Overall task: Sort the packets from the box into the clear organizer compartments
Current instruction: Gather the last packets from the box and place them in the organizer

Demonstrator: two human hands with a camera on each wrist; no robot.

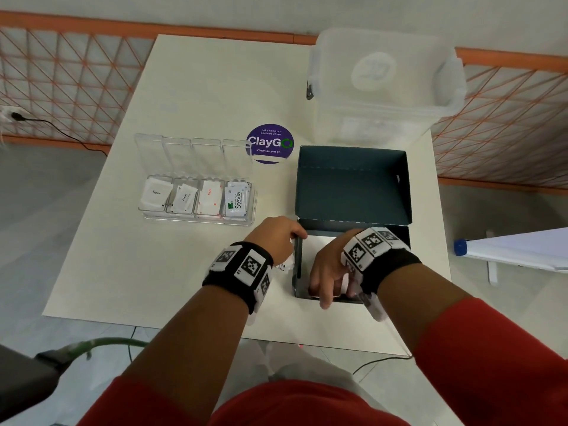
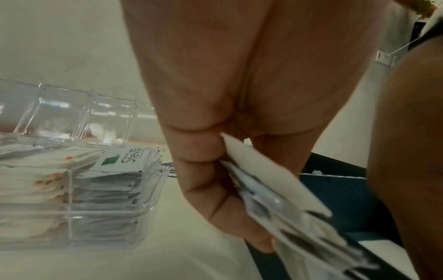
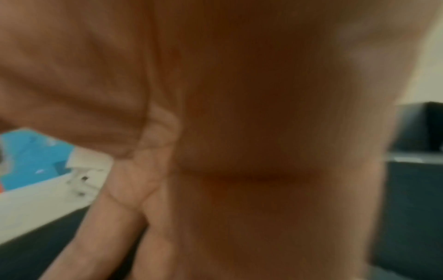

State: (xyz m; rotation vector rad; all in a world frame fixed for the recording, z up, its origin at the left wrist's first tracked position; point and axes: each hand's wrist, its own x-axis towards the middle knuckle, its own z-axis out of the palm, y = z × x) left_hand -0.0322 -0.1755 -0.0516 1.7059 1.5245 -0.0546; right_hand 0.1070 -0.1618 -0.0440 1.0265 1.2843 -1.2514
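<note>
The dark teal box stands open on the white table, lid tipped back. My right hand reaches down into its near end; whether the fingers hold a packet is hidden. The right wrist view shows only a blurred palm and a white packet edge. My left hand rests against the box's left wall and grips a stack of white packets. To the left is the clear organizer, lid open. Its compartments hold sugar, pepper, salt and Stevia packets.
A clear lidded plastic tub stands behind the box at the far right. A round purple ClayGo sticker lies between organizer and box. An orange lattice railing runs behind the table. A white object with a blue cap sits off the right edge.
</note>
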